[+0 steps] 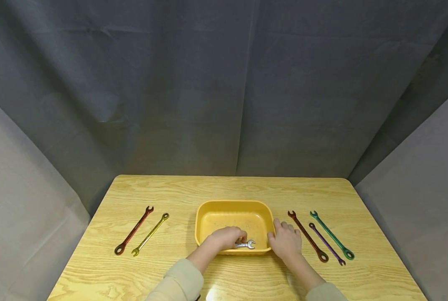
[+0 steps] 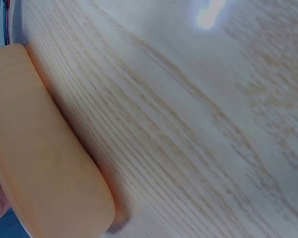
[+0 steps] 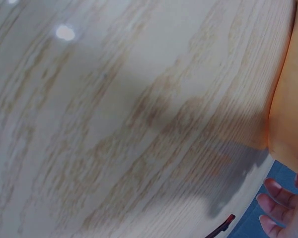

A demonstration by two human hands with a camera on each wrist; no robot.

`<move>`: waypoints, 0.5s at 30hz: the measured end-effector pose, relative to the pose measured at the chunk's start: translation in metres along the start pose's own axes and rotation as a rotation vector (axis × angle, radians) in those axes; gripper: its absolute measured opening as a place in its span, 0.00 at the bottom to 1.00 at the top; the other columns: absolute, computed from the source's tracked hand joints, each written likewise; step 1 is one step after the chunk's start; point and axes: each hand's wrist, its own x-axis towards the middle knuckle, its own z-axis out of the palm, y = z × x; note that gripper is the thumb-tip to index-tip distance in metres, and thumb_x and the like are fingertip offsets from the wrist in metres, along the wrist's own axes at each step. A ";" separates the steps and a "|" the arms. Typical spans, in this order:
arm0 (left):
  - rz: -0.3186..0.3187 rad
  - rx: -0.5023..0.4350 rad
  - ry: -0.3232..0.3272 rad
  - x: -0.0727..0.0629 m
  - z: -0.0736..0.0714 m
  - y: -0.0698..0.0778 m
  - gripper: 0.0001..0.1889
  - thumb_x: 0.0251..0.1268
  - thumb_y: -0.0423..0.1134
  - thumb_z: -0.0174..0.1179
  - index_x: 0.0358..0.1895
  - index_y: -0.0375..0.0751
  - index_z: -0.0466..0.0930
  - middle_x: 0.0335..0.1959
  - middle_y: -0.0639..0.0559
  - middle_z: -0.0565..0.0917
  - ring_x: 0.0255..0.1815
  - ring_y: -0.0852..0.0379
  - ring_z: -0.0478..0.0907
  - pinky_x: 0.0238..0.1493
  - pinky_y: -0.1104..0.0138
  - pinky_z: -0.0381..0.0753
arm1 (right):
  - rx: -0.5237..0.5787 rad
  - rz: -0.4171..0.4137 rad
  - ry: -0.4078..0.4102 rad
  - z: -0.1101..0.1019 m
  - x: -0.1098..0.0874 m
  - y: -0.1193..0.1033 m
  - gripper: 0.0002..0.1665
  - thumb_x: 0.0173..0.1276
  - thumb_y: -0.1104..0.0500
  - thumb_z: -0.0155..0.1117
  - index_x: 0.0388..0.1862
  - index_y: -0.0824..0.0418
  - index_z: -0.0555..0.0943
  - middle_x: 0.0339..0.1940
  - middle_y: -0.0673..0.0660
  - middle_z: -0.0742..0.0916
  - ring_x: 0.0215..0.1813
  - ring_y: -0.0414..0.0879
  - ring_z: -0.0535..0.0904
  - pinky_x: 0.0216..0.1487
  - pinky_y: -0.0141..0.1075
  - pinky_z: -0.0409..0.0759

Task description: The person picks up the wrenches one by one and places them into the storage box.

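Observation:
A yellow plastic basin (image 1: 233, 203) stands on the wooden table. My left hand (image 1: 229, 237) reaches over its near rim and grips a small silver wrench (image 1: 245, 244), whose open end sticks out to the right. In the left wrist view, the basin's wall (image 2: 44, 148) hides most of that hand. At the basin's right rim is my right hand (image 1: 287, 240), with the thumb over the edge and the fingers outside. The right wrist view shows several loosely bent fingers (image 3: 278, 206) beside the basin's corner; the thumb is hidden there.
Left of the basin lie a red wrench (image 1: 133, 231) and a yellow-green wrench (image 1: 150, 234). On the right are a dark red wrench (image 1: 307, 235), a purple wrench (image 1: 326, 243) and a green wrench (image 1: 332, 234). Grey cloth (image 1: 194, 104) hangs behind the table (image 1: 179, 186).

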 end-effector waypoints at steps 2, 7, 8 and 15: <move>0.002 0.000 0.000 0.001 0.000 0.000 0.13 0.52 0.30 0.63 0.37 0.53 0.78 0.27 0.62 0.74 0.28 0.67 0.68 0.30 0.75 0.69 | 0.000 -0.001 -0.001 0.000 0.000 0.000 0.23 0.62 0.50 0.52 0.51 0.62 0.71 0.36 0.60 0.80 0.38 0.57 0.75 0.40 0.52 0.69; 0.007 -0.022 0.001 0.000 -0.002 0.000 0.10 0.53 0.31 0.62 0.37 0.52 0.79 0.28 0.61 0.75 0.28 0.67 0.68 0.30 0.76 0.69 | 0.002 -0.001 0.004 -0.001 0.000 0.000 0.21 0.61 0.51 0.53 0.50 0.61 0.71 0.34 0.59 0.79 0.36 0.55 0.74 0.38 0.50 0.69; 0.009 -0.030 0.002 0.000 -0.002 0.000 0.10 0.53 0.32 0.62 0.37 0.52 0.79 0.28 0.61 0.76 0.28 0.67 0.68 0.30 0.76 0.68 | 0.003 -0.001 0.005 -0.002 0.000 -0.001 0.21 0.61 0.51 0.53 0.49 0.61 0.71 0.34 0.58 0.79 0.36 0.55 0.74 0.38 0.50 0.69; 0.030 -0.041 0.035 -0.004 -0.005 -0.004 0.09 0.51 0.35 0.63 0.36 0.50 0.80 0.26 0.60 0.76 0.25 0.67 0.67 0.28 0.76 0.67 | 0.008 0.000 0.006 -0.003 -0.001 -0.002 0.20 0.61 0.51 0.53 0.48 0.62 0.71 0.33 0.58 0.79 0.35 0.55 0.74 0.37 0.50 0.69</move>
